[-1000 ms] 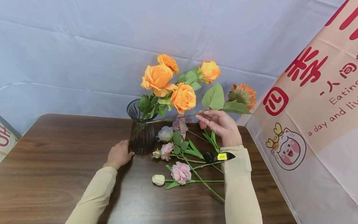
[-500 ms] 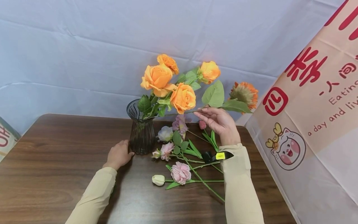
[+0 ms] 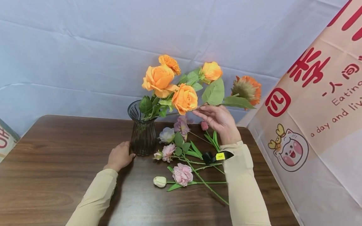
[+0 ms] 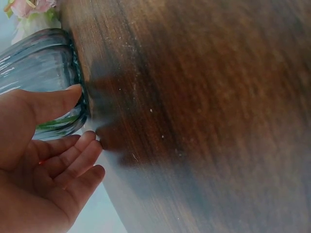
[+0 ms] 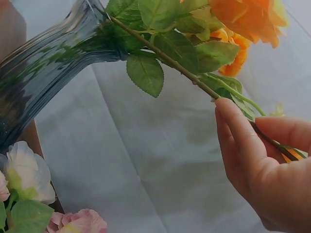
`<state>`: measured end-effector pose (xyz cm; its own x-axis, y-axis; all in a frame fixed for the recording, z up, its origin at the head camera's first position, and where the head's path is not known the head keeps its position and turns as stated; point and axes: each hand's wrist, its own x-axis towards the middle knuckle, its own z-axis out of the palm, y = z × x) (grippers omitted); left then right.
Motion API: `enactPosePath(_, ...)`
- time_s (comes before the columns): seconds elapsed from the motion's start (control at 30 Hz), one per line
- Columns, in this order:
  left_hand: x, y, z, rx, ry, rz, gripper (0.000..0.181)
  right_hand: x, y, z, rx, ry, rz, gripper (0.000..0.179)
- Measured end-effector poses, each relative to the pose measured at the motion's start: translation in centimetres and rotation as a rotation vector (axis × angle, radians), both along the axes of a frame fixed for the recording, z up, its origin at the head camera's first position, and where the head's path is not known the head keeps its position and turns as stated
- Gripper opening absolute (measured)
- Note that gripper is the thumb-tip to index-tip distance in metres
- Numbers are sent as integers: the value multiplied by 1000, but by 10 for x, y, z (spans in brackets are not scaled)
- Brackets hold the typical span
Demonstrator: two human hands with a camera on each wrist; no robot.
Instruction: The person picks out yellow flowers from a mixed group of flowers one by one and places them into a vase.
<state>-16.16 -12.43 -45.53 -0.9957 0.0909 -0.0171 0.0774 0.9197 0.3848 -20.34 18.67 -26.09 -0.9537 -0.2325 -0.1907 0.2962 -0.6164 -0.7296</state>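
A dark ribbed glass vase point(image 3: 143, 138) stands upright on the table, holding orange roses point(image 3: 185, 99) and a ruffled orange flower point(image 3: 169, 64). Low on the vase's left side, my left hand point(image 3: 120, 156) rests against it. In the left wrist view, the thumb point(image 4: 58, 103) lies along the glass and the other fingers are loosely bent. My right hand point(image 3: 217, 121) pinches the stem point(image 5: 170, 60) of an orange sunflower-like flower point(image 3: 247, 91), its back towards me. That stem slants, its cut end inside the vase mouth.
On the table right of the vase lie a pink carnation-like flower point(image 3: 183, 174), a white tulip point(image 3: 160, 181), small pink roses point(image 3: 168, 151), a purple flower point(image 3: 182, 126) and a pink tulip point(image 3: 204, 126), with crossing stems. A pale cloth point(image 3: 85, 62) hangs behind.
My right hand has moved left and slightly up with the sunflower-like flower. Its stem end has passed from in front of the vase rim into the mouth. The left hand stays put.
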Motion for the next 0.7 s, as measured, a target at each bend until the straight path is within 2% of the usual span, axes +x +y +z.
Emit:
enactPosePath(0.23, 0, 0, 0, -7, -6, 2, 56, -1, -7, 1, 16, 13, -13, 16)
enactPosePath(0.47, 0, 0, 0, -8, 4, 1, 56, -1, -14, 3, 68, 34, 34, 49)
enactPosePath(0.7, 0, 0, 1, -6, 6, -4, 55, -2, -22, 2, 104, 53, 52, 51)
